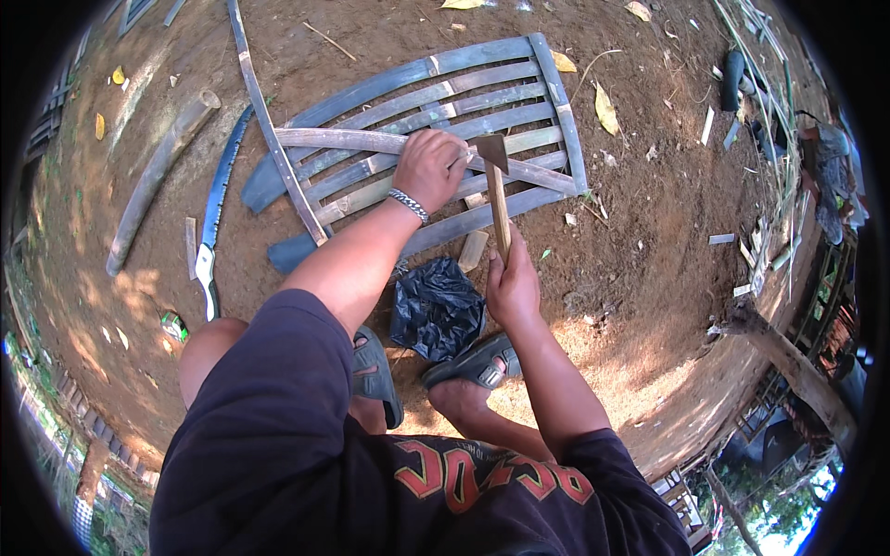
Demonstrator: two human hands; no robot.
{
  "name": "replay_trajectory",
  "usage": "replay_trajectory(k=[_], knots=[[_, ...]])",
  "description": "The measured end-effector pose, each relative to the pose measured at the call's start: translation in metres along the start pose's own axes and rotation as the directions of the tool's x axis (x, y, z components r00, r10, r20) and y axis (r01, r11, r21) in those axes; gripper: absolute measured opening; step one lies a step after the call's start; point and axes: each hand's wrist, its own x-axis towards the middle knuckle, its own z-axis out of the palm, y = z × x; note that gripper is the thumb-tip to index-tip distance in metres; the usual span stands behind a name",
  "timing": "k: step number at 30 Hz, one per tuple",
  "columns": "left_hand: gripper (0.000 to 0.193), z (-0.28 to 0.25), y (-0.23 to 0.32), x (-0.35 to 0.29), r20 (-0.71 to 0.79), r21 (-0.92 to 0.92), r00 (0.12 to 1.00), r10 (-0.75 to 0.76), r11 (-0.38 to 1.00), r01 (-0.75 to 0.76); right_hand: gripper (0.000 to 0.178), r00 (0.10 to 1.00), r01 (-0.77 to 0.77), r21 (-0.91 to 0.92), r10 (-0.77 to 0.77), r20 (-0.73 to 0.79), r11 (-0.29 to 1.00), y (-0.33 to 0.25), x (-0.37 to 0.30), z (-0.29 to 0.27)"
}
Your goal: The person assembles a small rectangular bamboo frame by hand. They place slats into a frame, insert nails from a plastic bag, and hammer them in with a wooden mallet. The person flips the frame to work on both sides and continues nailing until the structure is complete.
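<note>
My right hand [513, 283] is wrapped round the wooden handle of a hammer [501, 208]. Its dark, broad metal head lies over a bamboo panel, close to the fingertips of my left hand [429, 171]. Those left fingers are pinched together on top of a diagonal bamboo strip [348, 140]; whatever is between them is too small to make out. The panel [487, 125] lies flat on the ground, made of several grey slats joined by a crosspiece at its right end. Another long, narrow strip [264, 116] crosses its left end.
Left of the panel lie a curved handsaw [222, 190] with a white-and-black handle and a thick bamboo pole [162, 185]. A black plastic bag [438, 309] sits between the panel and my sandalled feet. Bamboo offcuts [751, 255] and a leaning log [802, 375] are at the right.
</note>
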Motion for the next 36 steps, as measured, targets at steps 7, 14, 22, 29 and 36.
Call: replay_trajectory(k=[7, 14, 22, 29, 36], knots=[[0.009, 0.000, -0.001, -0.002, 0.001, 0.019, 1.000, 0.023, 1.000, -0.023, 0.052, 1.000, -0.010, -0.039, 0.011, 0.018, 0.999, 0.005, 0.001, 0.005], [0.018, 0.003, -0.005, -0.002, 0.043, 0.042, 0.999, 0.010, 0.999, -0.012, 0.047, 0.986, 0.032, 0.037, -0.026, -0.167, 0.999, 0.007, 0.001, 0.003], [0.040, -0.047, -0.021, -0.008, 0.201, 0.172, 0.978, 0.056, 0.981, -0.091, 0.046, 0.982, -0.013, 0.070, 0.026, -0.187, 0.997, 0.018, -0.002, 0.000], [0.041, -0.062, -0.044, -0.003, 0.280, 0.160, 0.941, 0.192, 0.957, -0.243, 0.050, 0.991, -0.024, 0.082, 0.035, -0.132, 0.996, 0.010, -0.004, 0.010], [0.038, -0.064, -0.044, -0.002, 0.298, 0.143, 0.938, 0.174, 0.964, -0.224, 0.050, 0.995, -0.030, 0.099, 0.039, -0.092, 0.995, -0.002, -0.011, 0.009]])
